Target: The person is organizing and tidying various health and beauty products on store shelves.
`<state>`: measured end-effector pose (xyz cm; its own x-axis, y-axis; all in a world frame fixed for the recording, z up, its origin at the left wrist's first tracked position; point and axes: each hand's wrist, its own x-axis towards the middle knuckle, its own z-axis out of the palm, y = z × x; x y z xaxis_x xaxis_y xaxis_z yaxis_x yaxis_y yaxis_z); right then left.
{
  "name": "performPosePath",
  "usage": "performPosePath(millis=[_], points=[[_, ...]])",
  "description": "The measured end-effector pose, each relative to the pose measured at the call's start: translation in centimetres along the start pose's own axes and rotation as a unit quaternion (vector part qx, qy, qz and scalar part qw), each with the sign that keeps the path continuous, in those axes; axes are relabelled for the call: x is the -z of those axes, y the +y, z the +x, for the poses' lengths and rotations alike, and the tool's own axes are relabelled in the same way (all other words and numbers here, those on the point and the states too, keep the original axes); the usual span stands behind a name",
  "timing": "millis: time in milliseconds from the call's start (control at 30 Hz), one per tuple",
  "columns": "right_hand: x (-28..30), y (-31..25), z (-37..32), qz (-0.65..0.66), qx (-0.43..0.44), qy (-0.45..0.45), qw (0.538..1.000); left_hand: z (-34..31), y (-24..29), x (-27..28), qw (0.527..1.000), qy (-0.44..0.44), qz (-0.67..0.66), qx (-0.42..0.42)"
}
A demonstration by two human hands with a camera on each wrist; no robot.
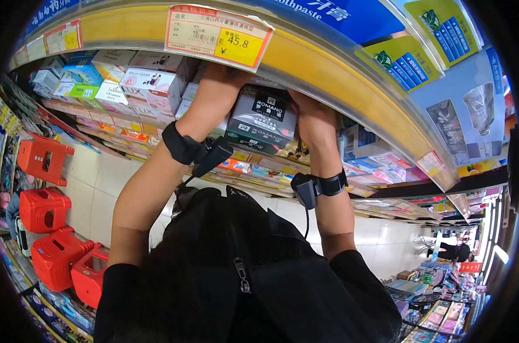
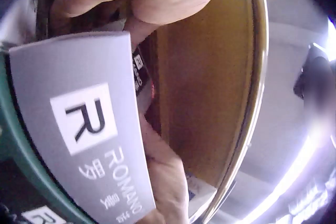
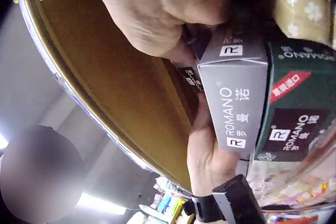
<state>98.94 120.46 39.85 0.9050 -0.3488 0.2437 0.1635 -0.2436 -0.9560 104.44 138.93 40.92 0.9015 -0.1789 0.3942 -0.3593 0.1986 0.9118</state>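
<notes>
A grey ROMANO box (image 1: 262, 123) sits at the shelf's front on a dark green ROMANO box (image 3: 294, 103). My hands hold the grey box from both sides. The left hand (image 1: 222, 83) has its thumb over the top and its other fingers along the side, as the left wrist view shows; the shelf lip hides part of it from the head view. On the other side, the right hand (image 1: 315, 117) has its thumb bent over the top edge. Another ROMANO box (image 2: 139, 71) shows farther back, between the hands.
A yellow shelf edge with a price tag (image 1: 219, 37) runs close above both hands. LUX boxes (image 1: 148, 91) stand to the left, and blue and white boxes (image 1: 359, 143) to the right. Red stools (image 1: 45, 208) are at the far left; a person (image 1: 453, 251) is in the distance.
</notes>
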Motion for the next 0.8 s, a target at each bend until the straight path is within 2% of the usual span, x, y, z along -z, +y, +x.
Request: performPosePath(millis=[133, 200, 233, 300, 333, 400, 433, 500, 600, 667, 700, 800], points=[[0.5, 0.4, 0.1, -0.029, 0.044, -0.046, 0.998, 1.3, -1.5, 2.1, 0.994, -0.056, 0.095, 0.002], [0.6, -0.4, -0.8, -0.076, 0.047, -0.072, 0.993, 1.4, -3.4, 2.3, 0.993, -0.041, 0.009, -0.112], [0.7, -1.4, -1.5, -0.076, 0.047, -0.072, 0.993, 1.6, -3.3, 2.4, 0.993, -0.041, 0.009, -0.113], [0.8, -4.0, -3.5, -0.195, 0.088, -0.104, 0.971, 1.8, -3.3, 2.7, 0.992, 0.012, -0.048, -0.118], [0.9, -4.6, -4.2, -0.195, 0.087, -0.105, 0.971, 1.9, -3.7, 2.9, 0.992, 0.012, -0.048, -0.117], [1.2, -5.5, -5.1, -0.337, 0.093, -0.149, 0.925, 2.0, -4.0, 3.2, 0.986, 0.035, -0.018, -0.162], [1.3, -5.8, -5.2, -0.353, 0.096, -0.147, 0.919, 1.9, -3.8, 3.0, 0.986, 0.034, -0.019, -0.162], [1.4, -6.0, -5.1, -0.359, 0.096, -0.148, 0.917, 1.6, -3.1, 2.3, 0.988, 0.060, -0.132, -0.049], [1.5, -5.9, -5.1, -0.361, 0.094, -0.154, 0.915, 1.0, -1.9, 1.5, 0.988, 0.070, -0.105, -0.086], [1.5, -5.9, -5.0, -0.359, 0.092, -0.159, 0.915, 0.7, -0.8, 1.0, 0.984, 0.069, -0.155, -0.060], [1.4, -6.1, -4.9, -0.332, 0.048, -0.165, 0.928, 0.6, -0.4, 1.0, 0.976, 0.068, -0.203, -0.033], [1.3, -7.5, -5.1, -0.268, -0.067, -0.150, 0.949, 0.7, -0.2, 1.4, 0.982, 0.065, -0.176, -0.009]])
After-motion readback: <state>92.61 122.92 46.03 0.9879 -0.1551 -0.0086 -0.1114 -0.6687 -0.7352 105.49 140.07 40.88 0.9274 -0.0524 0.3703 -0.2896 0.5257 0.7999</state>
